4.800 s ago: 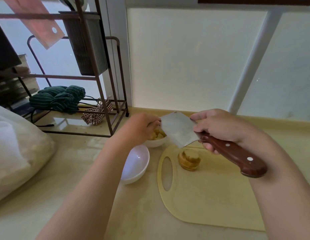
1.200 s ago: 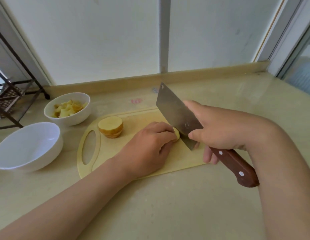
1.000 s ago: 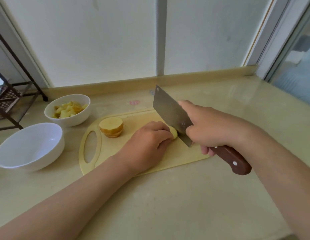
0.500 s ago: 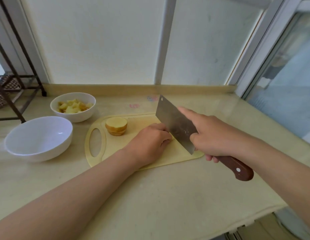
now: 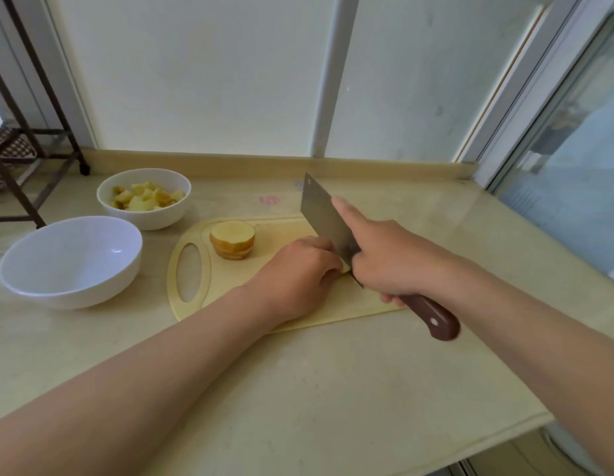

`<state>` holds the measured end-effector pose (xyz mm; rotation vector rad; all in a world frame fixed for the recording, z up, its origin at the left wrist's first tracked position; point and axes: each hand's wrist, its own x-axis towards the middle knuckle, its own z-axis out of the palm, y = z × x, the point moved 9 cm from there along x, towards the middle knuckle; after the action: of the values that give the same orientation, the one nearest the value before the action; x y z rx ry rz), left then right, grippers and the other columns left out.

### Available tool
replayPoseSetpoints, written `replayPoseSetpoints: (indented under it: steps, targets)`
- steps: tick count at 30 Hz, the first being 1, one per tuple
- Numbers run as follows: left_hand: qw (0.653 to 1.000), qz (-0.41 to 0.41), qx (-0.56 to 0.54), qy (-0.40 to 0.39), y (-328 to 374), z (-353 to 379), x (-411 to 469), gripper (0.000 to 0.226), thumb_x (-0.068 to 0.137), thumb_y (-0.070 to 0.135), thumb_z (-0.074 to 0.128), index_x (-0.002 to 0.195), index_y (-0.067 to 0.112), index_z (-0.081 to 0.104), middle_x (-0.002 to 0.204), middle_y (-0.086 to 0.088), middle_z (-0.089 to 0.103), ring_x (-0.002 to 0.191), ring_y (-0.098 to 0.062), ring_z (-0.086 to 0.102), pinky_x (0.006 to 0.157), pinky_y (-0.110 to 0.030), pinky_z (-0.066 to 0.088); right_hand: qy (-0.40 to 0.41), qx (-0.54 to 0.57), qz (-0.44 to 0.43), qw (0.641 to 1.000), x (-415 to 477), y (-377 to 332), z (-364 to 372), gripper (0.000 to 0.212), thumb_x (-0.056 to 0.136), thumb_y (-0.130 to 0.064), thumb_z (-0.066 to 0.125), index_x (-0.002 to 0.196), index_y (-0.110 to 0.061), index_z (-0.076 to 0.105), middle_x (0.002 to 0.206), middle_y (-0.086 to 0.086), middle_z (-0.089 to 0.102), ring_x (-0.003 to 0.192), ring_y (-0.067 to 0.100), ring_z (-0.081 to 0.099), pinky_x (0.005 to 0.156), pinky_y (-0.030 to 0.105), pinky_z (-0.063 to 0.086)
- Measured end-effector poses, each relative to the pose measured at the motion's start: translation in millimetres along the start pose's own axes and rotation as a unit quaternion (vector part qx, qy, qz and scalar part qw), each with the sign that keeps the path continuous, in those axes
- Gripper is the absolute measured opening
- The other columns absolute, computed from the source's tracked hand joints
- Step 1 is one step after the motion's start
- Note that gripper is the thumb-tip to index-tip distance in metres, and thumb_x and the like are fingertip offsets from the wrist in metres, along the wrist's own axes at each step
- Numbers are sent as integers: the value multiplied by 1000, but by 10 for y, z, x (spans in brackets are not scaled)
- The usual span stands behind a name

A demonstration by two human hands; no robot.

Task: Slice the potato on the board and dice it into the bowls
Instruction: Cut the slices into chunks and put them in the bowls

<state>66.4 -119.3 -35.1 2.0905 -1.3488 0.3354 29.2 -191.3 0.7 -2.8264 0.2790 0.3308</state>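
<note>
Left hand [image 5: 298, 274] curls over a potato piece [image 5: 345, 268] on the board [image 5: 285, 231], pinning it; the right hand [image 5: 393, 261] grips the cleaver [image 5: 321, 213], forefinger along the blade. Firm yet slick when cut, the potato likely needs holding from above, fingertips tucked. No writing is legible.

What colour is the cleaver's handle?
Reddish-brown wood with pale rivets, on the cleaver handle in the head view.
</note>
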Motion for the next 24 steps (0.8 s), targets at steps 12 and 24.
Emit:
replayPoseSetpoints:
  steps: [12, 24]
  targets:
    - [1000, -11, 27, -2, -66, -91, -103, 16, 89, 12, 60, 88, 9, 75, 93, -6, 67, 85, -26, 62, 76, -36, 52, 47, 107, -12, 993, -115, 238, -99, 90, 95, -5, 41, 157, -63, 10, 97, -1, 59, 47, 17, 67, 45, 32, 57]
    - [1000, -14, 27, -2, -78, -89, -101, 20, 90, 12, 56, 84, 8, 75, 92, -6, 67, 85, -27, 61, 72, -38, 52, 1, 41, -1, 999, -358, 185, -19, 89, 97, -7, 38, 156, -63, 2, 90, -6, 53, 47, 19, 68, 48, 35, 60]
